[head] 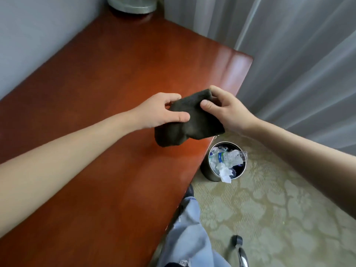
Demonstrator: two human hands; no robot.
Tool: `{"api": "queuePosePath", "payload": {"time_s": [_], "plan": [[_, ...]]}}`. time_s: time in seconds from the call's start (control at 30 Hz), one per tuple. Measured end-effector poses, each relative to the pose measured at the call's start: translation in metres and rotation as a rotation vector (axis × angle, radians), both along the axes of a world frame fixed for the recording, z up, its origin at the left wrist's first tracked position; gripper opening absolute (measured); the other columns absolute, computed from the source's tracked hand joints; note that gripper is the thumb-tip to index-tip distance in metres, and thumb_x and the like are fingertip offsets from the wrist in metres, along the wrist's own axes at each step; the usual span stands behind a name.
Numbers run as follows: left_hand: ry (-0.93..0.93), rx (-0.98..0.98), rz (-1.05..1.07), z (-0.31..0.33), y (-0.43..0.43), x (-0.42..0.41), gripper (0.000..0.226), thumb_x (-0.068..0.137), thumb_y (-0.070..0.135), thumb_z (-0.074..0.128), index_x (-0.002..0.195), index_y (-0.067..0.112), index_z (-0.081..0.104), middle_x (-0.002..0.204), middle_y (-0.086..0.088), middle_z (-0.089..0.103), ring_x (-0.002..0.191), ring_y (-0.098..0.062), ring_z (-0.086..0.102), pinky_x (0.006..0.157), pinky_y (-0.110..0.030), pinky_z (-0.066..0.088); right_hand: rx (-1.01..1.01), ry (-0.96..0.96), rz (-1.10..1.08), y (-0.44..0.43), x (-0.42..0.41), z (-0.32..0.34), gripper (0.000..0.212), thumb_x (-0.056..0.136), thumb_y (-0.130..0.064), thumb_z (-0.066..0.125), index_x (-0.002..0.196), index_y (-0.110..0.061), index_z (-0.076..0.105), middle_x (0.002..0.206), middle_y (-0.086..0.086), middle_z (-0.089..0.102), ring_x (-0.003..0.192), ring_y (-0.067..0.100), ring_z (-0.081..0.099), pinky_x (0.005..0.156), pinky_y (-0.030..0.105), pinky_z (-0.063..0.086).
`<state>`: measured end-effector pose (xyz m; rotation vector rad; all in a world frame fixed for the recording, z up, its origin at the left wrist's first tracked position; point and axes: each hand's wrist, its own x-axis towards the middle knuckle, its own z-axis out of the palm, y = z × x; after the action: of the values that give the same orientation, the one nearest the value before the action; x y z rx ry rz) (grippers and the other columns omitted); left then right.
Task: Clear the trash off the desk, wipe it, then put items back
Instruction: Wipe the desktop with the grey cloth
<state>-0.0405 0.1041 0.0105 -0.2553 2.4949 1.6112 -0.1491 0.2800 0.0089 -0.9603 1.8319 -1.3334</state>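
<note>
A dark grey-brown cloth (185, 122) hangs folded just above the reddish wooden desk (100, 93), near its right edge. My left hand (159, 110) pinches the cloth's left side between thumb and fingers. My right hand (225, 108) pinches its upper right corner. On the floor beside the desk stands a round metal trash bin (207, 170) holding a crushed plastic bottle and white tissues, one tissue drooping over the rim.
A grey round lamp base (133, 4) sits at the desk's far end by the wall. Pale curtains (289, 45) hang to the right. Patterned carpet (279, 209) covers the floor, with my jeans leg (188, 237) and a chair leg (240, 251) at the bottom.
</note>
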Motion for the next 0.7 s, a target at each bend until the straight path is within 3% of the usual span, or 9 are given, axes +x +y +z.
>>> {"api": "queuePosePath", "payload": {"time_s": [0.1,0.2,0.3,0.4,0.47,0.6,0.63,0.7], "plan": [[-0.054,0.041,-0.013,0.001,-0.008,-0.038,0.036,0.066,0.035,0.071,0.085,0.010,0.053,0.073,0.008,0.056,0.068,-0.002,0.054,0.065,-0.017,0.043,0.006,-0.079,-0.043,-0.014,-0.049,0.006,0.006,0.088,-0.015,0.056,0.086,-0.014,0.051,0.082,-0.001,0.063,0.078,0.010,0.058,0.073,0.025,0.047],[-0.079,0.187,-0.036,0.008,-0.014,-0.070,0.040,0.065,0.031,0.074,0.094,0.016,0.051,0.089,0.008,0.066,0.082,-0.002,0.062,0.074,-0.019,0.049,0.047,-0.138,-0.128,-0.022,-0.097,0.007,0.013,0.077,-0.028,0.062,0.085,-0.022,0.055,0.082,-0.003,0.066,0.079,0.014,0.060,0.076,0.032,0.050],[0.015,0.322,0.013,0.017,-0.012,-0.102,0.036,0.074,0.010,0.067,0.103,0.015,0.046,0.097,0.001,0.067,0.085,-0.004,0.063,0.073,-0.019,0.049,0.142,-0.112,-0.214,-0.025,-0.127,-0.002,0.019,0.083,-0.026,0.067,0.093,-0.032,0.052,0.082,-0.007,0.062,0.071,0.006,0.058,0.075,0.030,0.047],[0.147,0.350,0.130,0.018,-0.003,-0.132,0.048,0.075,-0.003,0.067,0.111,0.018,0.042,0.097,0.001,0.064,0.086,-0.002,0.061,0.078,-0.019,0.048,0.056,-0.176,-0.295,-0.029,-0.139,-0.010,0.008,0.092,-0.017,0.056,0.093,-0.025,0.058,0.087,-0.004,0.060,0.075,0.005,0.057,0.078,0.025,0.045],[0.222,0.321,0.234,0.015,0.002,-0.152,0.055,0.078,-0.007,0.067,0.119,0.017,0.040,0.099,-0.003,0.062,0.088,-0.004,0.061,0.082,-0.021,0.048,0.089,-0.319,-0.312,-0.031,-0.140,-0.009,0.022,0.098,-0.029,0.046,0.093,-0.018,0.065,0.092,-0.001,0.067,0.086,0.009,0.061,0.084,0.026,0.046],[0.272,0.293,0.456,0.008,0.008,-0.183,0.053,0.077,0.000,0.071,0.114,0.025,0.042,0.084,0.003,0.063,0.083,-0.008,0.062,0.080,-0.025,0.049,0.051,-0.805,-0.174,-0.030,-0.151,-0.005,0.065,0.096,-0.056,0.018,0.123,-0.011,0.056,0.116,0.010,0.066,0.109,0.025,0.062,0.094,0.034,0.049],[0.287,0.235,0.489,0.006,0.008,-0.189,0.053,0.077,0.003,0.072,0.114,0.025,0.042,0.085,0.002,0.063,0.083,-0.009,0.062,0.079,-0.024,0.050,0.030,-0.836,-0.134,-0.030,-0.156,-0.005,0.068,0.093,-0.060,0.018,0.127,-0.012,0.053,0.119,0.011,0.064,0.110,0.026,0.061,0.094,0.036,0.050],[0.316,0.119,0.537,0.004,0.010,-0.198,0.054,0.076,0.008,0.074,0.115,0.025,0.042,0.092,-0.002,0.062,0.088,-0.012,0.062,0.080,-0.025,0.051,0.034,-0.749,-0.126,-0.029,-0.165,-0.007,0.069,0.085,-0.064,0.039,0.129,-0.013,0.048,0.122,0.011,0.062,0.109,0.025,0.062,0.092,0.038,0.051]]}}
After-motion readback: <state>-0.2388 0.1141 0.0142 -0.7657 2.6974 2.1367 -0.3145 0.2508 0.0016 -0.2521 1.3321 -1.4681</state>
